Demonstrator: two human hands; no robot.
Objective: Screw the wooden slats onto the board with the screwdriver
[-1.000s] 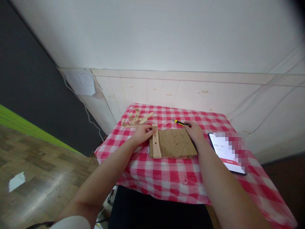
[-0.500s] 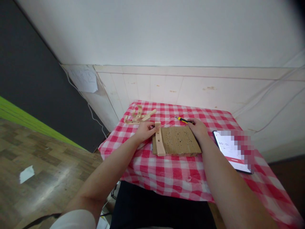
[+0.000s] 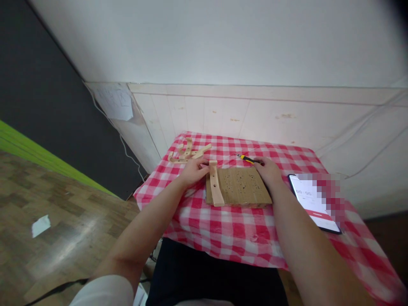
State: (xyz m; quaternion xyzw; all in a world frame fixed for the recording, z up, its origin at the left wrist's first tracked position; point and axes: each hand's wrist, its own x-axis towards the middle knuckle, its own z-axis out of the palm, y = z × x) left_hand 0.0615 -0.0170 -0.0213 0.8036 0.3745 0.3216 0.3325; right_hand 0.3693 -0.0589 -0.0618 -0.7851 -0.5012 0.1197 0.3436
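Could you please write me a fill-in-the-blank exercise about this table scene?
The tablecloth is checked in white and ____.
The wooden strip lies along the board's ____ edge, by the left hand.
The phone lies to the ____ of the board.
The screwdriver beside the right hand has a ____ handle.
Missing words: red; left; right; yellow.

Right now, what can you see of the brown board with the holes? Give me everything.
The board is a flat brown rectangle that looks like wood or pressed fibre, and its top face is dotted with many small holes. It lies flat on the red-and-white checked cloth. A paler wooden strip, also drilled, lies along its left edge. The left hand touches that strip's far end. The right hand rests at the board's far right corner.
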